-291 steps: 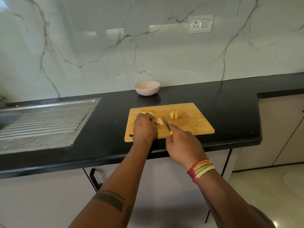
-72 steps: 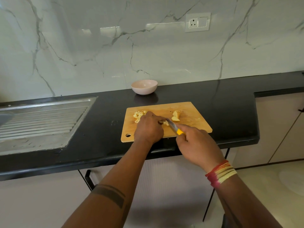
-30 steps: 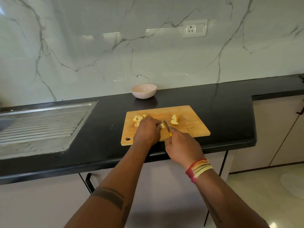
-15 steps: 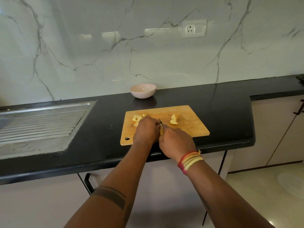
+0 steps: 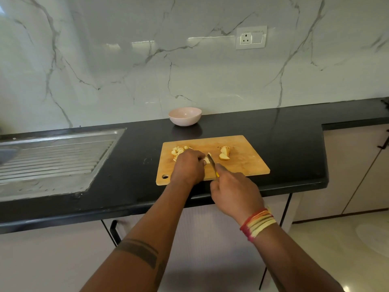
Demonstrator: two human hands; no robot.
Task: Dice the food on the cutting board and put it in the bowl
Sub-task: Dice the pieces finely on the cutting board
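A wooden cutting board (image 5: 244, 163) lies on the black counter. Diced pale pieces (image 5: 179, 150) are piled at its back left. A few uncut slices (image 5: 224, 153) lean together right of the middle. My left hand (image 5: 188, 166) presses a pale slice (image 5: 207, 160) down on the board; most of that slice is hidden under the fingers. My right hand (image 5: 233, 190) grips a yellow-handled knife (image 5: 212, 163), whose blade rests against the slice beside my left fingertips. A pink bowl (image 5: 185, 116) stands behind the board near the wall.
A steel sink drainboard (image 5: 54, 157) fills the counter's left side. The counter's front edge (image 5: 147, 204) runs just below my wrists. A wall socket (image 5: 251, 37) sits high on the marble backsplash. Cabinet doors and floor lie to the right.
My right hand has drawn back toward me from beside my left hand, and the knife blade now shows against the slice. The diced pile is larger than in the oldest frame.
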